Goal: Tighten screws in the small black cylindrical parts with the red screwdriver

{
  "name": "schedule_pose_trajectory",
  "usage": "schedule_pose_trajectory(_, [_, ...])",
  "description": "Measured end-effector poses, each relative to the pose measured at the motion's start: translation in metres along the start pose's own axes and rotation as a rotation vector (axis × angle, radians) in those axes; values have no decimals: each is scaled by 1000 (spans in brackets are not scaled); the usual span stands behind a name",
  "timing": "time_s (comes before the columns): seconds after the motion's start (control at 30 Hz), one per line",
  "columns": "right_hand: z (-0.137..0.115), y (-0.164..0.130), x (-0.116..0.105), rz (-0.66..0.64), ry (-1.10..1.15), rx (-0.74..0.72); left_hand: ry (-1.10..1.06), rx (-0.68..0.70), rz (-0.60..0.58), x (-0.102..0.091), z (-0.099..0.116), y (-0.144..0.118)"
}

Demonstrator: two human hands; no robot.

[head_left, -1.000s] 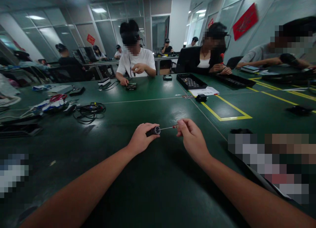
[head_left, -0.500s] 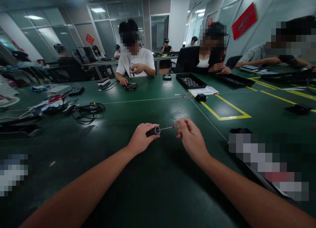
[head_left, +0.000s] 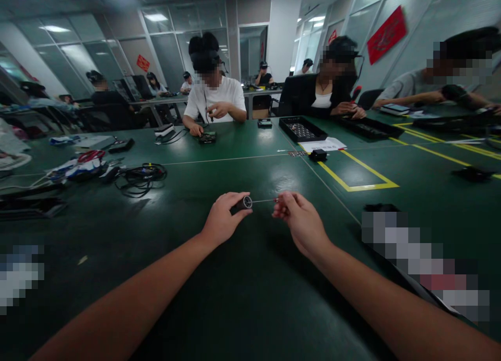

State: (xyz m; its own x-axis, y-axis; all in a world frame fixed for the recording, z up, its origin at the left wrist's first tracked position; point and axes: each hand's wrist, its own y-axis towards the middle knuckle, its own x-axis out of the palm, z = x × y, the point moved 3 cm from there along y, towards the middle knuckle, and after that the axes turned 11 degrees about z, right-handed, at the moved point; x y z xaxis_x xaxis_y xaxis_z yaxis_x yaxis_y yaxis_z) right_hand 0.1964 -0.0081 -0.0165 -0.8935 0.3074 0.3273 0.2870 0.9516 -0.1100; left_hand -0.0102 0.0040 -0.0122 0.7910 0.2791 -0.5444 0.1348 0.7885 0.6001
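Note:
My left hand (head_left: 226, 215) is closed around a short black cylinder (head_left: 241, 205) with a pale ring at its end, which faces right. Thumb and fingers press it from below and above. Pinched in my right hand (head_left: 301, 215) is a screwdriver (head_left: 264, 201) with a thin metal shaft and a red handle end. The shaft points left, and its tip is at the ringed end of the cylinder; whether it sits inside cannot be made out. Both hands are above the green table (head_left: 219, 309). Most of the screwdriver handle is hidden by my fingers.
Coiled black cables (head_left: 141, 178) lie to the left. A small black block (head_left: 318, 155) sits ahead beside a yellow tape outline (head_left: 371, 185). Farther back are a black parts tray (head_left: 301, 127) and several people at work. A blurred-out item (head_left: 422, 262) lies at the right.
My right hand has turned the screwdriver, with its fingers curled further over the handle. The shaft is more level now. My left hand and the cylinder have shifted slightly up and left.

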Motion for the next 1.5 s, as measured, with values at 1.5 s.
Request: schedule_pose_trajectory(1.5, [-32, -13, -4, 39, -674, -611, 168, -19, -198, 3, -3, -1])
